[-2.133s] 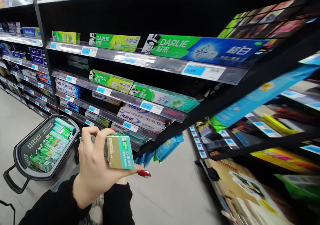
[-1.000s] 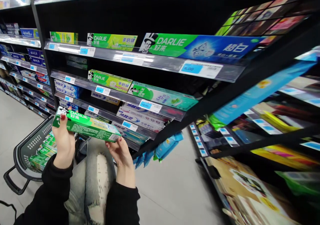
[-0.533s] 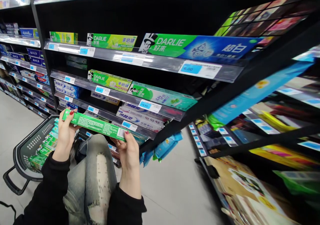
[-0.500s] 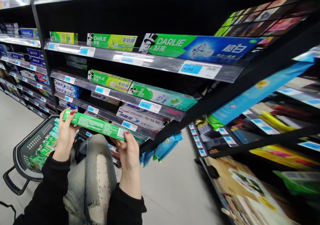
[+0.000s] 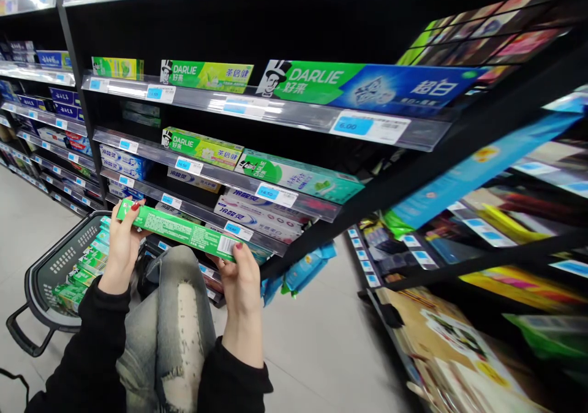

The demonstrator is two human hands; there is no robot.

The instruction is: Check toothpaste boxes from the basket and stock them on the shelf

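- Holds the long slim green cardboard box (image 5: pixel 177 229) in the lower left part of the frame, gripping its left end in the bare left hand (image 5: pixel 122 244), with a red nail resting on the front.
- Pinches the box's right end in the bare right hand (image 5: pixel 239 278), with a red nail at the corner beside a black-and-white barcode (image 5: pixel 226 245).
- Tilts the box down toward the right, turning its side of dense white print toward the camera.
- Wears black long sleeves (image 5: pixel 98 345) along the bottom, and faded ripped denim jeans (image 5: pixel 147 339) between the forearms.
- Shows a dark grey plastic basket with slotted walls (image 5: pixel 62 260) on the pale grey tiled floor (image 5: pixel 316 345) at the far left, just beside the left hand; contains green and teal cardboard boxes (image 5: pixel 72 293), partly hidden by that arm.
- Shows, on the black shelf with clear plastic edging (image 5: pixel 294 109) across the upper middle, a large green-and-blue DARLIE box (image 5: pixel 374 86) and a smaller green-and-yellow DARLIE box (image 5: pixel 206 76).
- Shows, one level lower, a white-and-teal DARLIE box (image 5: pixel 298 175) near the centre, above white-and-purple boxes (image 5: pixel 257 217).
- Includes shiny blue hanging packets (image 5: pixel 309 269) below centre, right of the right hand.
- Blurs into mixed goods along the right edge, too smeared to identify.
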